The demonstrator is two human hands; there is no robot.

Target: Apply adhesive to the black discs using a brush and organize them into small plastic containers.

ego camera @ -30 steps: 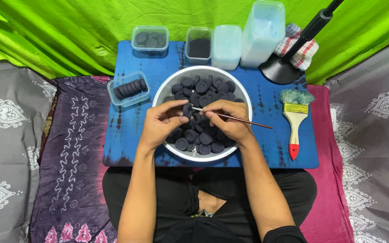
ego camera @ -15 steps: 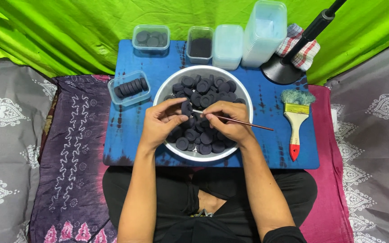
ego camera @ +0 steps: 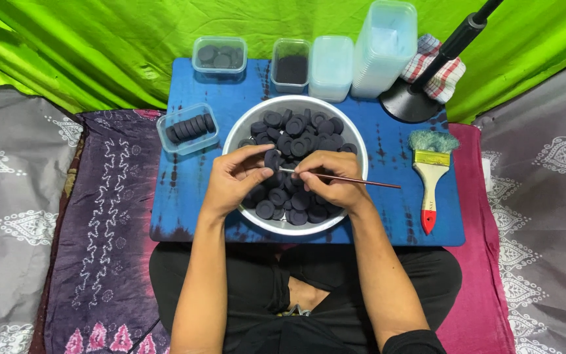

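My left hand [ego camera: 234,178] pinched one dark disc [ego camera: 272,159] upright over the metal bowl [ego camera: 240,131] of discs, while my right hand [ego camera: 327,178] closed around a thin brush [ego camera: 355,179] whose tip met it. I judged that steady, light strokes with the disc held firmly above the bowl would serve best.
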